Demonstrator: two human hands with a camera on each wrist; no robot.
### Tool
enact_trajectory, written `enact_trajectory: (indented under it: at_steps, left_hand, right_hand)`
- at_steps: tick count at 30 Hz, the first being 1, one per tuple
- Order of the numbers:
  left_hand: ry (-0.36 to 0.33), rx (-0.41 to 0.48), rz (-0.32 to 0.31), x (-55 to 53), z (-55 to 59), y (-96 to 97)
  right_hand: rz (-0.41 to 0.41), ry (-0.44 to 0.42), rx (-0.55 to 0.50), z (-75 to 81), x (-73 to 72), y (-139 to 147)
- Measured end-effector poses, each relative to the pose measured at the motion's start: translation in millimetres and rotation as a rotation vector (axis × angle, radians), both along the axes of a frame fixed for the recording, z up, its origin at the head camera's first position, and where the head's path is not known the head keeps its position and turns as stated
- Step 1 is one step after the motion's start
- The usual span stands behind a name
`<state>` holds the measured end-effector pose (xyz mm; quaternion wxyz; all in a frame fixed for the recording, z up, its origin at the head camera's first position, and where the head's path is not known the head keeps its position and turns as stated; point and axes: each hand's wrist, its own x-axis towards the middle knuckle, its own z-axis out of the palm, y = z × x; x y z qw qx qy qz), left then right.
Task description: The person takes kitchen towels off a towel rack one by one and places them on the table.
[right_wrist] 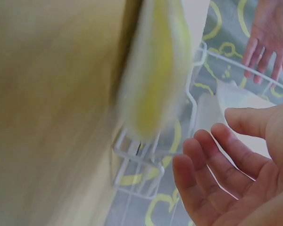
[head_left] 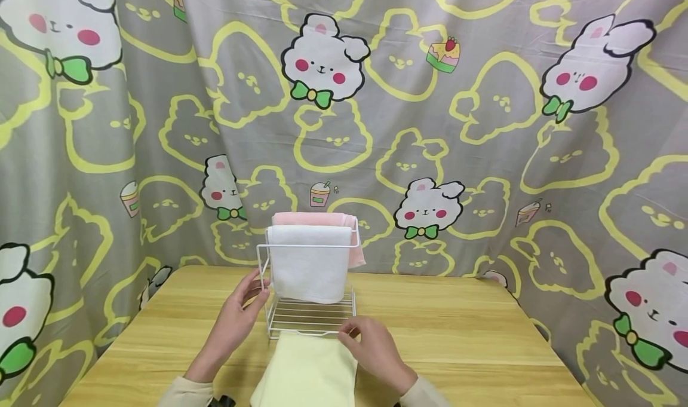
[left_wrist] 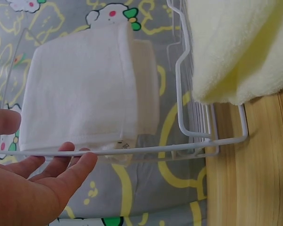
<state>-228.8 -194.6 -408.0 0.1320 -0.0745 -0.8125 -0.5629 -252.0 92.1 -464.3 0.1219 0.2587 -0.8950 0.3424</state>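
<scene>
A white wire rack (head_left: pixel 312 245) stands on the table, with a white towel (head_left: pixel 309 263) and a pink towel (head_left: pixel 309 219) draped over its upper bars. Right in front of it is a folded yellow towel (head_left: pixel 306 371), whose fluffy edge also shows in the left wrist view. My left hand (head_left: pixel 239 314) is at the rack's left side, its relaxed fingertips (left_wrist: pixel 87 162) right at a side wire. At the front right corner of the rack, beside the yellow towel, is my right hand (head_left: pixel 373 347). Its fingers (right_wrist: pixel 203 146) are loosely bent, with nothing between them and the thumb.
The wood-grain table (head_left: pixel 457 335) reaches back to a grey curtain (head_left: pixel 376 126) printed with rabbits and yellow outlines. More curtain hangs along the left and right sides. A small dark object (head_left: pixel 221 401) shows by the left sleeve.
</scene>
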Motion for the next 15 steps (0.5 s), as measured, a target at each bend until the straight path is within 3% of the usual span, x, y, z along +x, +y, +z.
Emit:
enact_trajectory:
  at_steps: [9,15]
  left_hand:
    - [-0.003,0.000,0.006,0.4,-2.0,-2.0]
    - [0.000,0.005,-0.001,0.2,-1.3,-1.2]
  right_hand:
    - [-0.005,-0.051,-0.071,19.7,-3.9,11]
    - [-0.043,-0.022,-0.133,49.0,-2.7,20]
